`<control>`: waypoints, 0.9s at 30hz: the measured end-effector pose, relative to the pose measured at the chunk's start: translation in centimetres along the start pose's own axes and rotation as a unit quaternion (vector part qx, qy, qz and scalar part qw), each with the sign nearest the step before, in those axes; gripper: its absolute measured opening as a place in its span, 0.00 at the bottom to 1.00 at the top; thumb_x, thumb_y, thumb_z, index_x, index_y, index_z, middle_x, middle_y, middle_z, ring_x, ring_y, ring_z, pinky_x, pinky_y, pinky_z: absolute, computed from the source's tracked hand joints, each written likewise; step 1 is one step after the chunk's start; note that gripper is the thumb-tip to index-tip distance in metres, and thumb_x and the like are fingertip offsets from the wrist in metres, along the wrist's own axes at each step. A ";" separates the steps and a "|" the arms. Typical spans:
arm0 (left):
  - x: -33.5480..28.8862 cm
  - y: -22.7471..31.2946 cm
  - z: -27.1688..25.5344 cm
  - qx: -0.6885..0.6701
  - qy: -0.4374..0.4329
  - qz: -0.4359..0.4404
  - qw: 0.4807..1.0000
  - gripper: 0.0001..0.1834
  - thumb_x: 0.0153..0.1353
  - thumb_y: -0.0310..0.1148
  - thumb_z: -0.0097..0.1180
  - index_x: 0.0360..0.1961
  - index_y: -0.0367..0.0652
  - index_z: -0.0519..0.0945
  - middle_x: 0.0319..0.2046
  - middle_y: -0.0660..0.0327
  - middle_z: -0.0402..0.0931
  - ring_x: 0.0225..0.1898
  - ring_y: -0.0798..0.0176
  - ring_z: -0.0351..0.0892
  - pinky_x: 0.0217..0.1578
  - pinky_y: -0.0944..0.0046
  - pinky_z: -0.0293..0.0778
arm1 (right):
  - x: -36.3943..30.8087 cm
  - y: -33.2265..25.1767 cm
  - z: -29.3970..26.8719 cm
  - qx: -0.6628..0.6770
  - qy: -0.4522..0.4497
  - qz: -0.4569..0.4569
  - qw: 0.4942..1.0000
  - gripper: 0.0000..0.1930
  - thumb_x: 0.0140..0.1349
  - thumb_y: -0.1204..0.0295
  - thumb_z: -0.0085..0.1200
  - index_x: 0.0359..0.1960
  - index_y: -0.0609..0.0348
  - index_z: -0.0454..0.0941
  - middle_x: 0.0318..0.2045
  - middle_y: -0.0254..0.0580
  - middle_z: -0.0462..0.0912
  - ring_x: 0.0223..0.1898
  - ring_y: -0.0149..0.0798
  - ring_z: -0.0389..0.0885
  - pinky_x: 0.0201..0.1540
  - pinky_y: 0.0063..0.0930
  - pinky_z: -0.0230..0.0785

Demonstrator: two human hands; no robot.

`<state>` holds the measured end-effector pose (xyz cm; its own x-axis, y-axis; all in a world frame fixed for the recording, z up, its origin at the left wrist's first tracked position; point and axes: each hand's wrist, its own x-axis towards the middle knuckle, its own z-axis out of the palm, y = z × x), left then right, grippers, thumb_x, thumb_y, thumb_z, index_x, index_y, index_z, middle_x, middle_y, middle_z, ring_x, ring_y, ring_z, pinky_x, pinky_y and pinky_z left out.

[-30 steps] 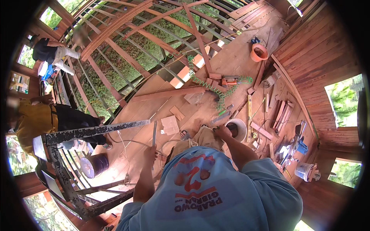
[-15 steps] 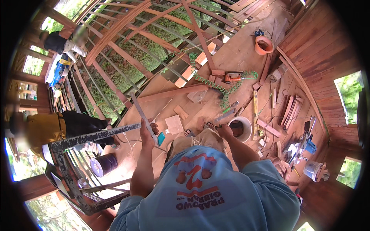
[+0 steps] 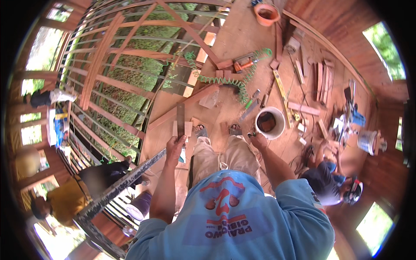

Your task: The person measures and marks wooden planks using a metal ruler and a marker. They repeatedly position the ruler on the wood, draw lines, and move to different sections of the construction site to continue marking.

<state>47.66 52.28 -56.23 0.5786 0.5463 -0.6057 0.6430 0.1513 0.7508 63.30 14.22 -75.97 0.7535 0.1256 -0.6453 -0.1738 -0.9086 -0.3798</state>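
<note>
My left hand (image 3: 174, 150) is wrapped round the lower end of a narrow, flat, dark strip (image 3: 180, 117), which points away from me. Whether it is wood or metal I cannot tell. A teal piece (image 3: 182, 157) shows just beside that hand. Below my right side, my right hand (image 3: 259, 141) is closed, with a small dark thing at its fingertips that I cannot make out. It hangs near the rim of a white bucket (image 3: 258, 123). Between my hands are my sandalled feet on the plywood floor (image 3: 169, 104).
Open joists (image 3: 125, 82) with grass beneath lie at left. A black-flecked metal frame (image 3: 125, 175) stands near a person in yellow (image 3: 67, 201). Another person (image 3: 323, 182) crouches at right by a mitre saw (image 3: 346, 115). An orange nail gun (image 3: 243, 66) and green coiled hose (image 3: 221, 80) lie ahead.
My view has turned toward the left and the crouching person has come into it at right. The strip in my left hand has swung from slanting to pointing straight ahead.
</note>
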 end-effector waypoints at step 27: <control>9.9 -3.8 -14.8 0.244 -0.153 0.004 0.958 0.24 0.65 0.51 0.67 0.33 0.39 0.77 0.26 0.62 0.77 0.27 0.68 0.78 0.30 0.66 0.79 | -8.6 -17.1 7.8 -0.028 -0.147 0.049 0.988 0.37 0.62 0.38 0.50 0.60 0.59 0.78 0.58 0.60 0.81 0.60 0.54 0.81 0.63 0.46 0.72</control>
<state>43.53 69.29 -61.16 0.6558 0.2674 -0.7060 0.7532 -0.2951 0.5879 54.90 31.77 -69.09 0.5173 0.1377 -0.8447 -0.1963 -0.9416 -0.2737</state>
